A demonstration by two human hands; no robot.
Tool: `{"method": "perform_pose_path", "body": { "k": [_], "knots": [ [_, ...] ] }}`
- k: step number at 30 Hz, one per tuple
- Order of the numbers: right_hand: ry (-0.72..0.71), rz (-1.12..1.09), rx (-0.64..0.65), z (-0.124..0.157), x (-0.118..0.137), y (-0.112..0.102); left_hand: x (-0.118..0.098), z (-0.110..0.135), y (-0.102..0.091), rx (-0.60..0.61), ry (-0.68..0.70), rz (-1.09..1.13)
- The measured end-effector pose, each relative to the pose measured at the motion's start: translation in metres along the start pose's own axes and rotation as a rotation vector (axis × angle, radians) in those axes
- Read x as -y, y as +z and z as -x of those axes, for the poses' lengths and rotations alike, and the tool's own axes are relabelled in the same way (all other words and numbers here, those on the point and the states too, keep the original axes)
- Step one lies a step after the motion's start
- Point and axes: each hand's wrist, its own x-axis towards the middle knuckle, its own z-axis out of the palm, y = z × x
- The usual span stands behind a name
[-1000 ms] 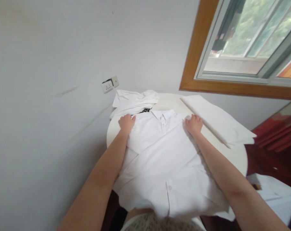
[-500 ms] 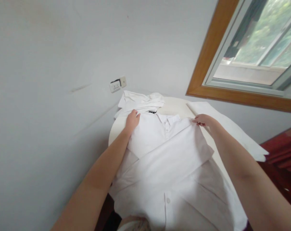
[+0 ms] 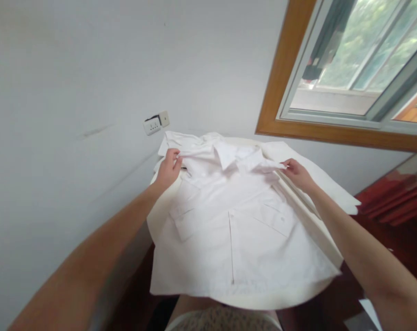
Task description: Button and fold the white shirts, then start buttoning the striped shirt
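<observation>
A white collared shirt (image 3: pixel 239 230) lies spread over a small round white table (image 3: pixel 291 296), collar at the far side, two chest pockets showing. My left hand (image 3: pixel 167 168) pinches the shirt's far left shoulder. My right hand (image 3: pixel 297 173) pinches the far right shoulder. Both hands hold the top edge slightly raised off the table, stretched between them.
Another crumpled white garment (image 3: pixel 180 139) lies behind the shirt by the wall. Folded white cloth (image 3: pixel 327 186) sits at the table's right. A wall socket (image 3: pixel 155 123) is above the table; a wood-framed window (image 3: pixel 349 78) is at upper right. Red fabric (image 3: pixel 391 202) lies at far right.
The shirt was folded with its sides tucked in; now it is lifted by the shoulders and spread out wider, pockets showing. Both hands went from pressing flat to pinching the shoulders.
</observation>
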Motion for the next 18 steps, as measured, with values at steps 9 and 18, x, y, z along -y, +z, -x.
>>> {"method": "perform_pose_path", "body": {
  "k": [9, 18],
  "knots": [
    [-0.080, 0.563, 0.263, 0.075, -0.005, 0.013, 0.020, 0.074, -0.022, 0.489, 0.379, -0.118],
    [-0.007, 0.607, 0.236, 0.078, 0.009, 0.019, -0.005, 0.063, -0.008, 0.397, -0.466, 0.078]
  ]
}}
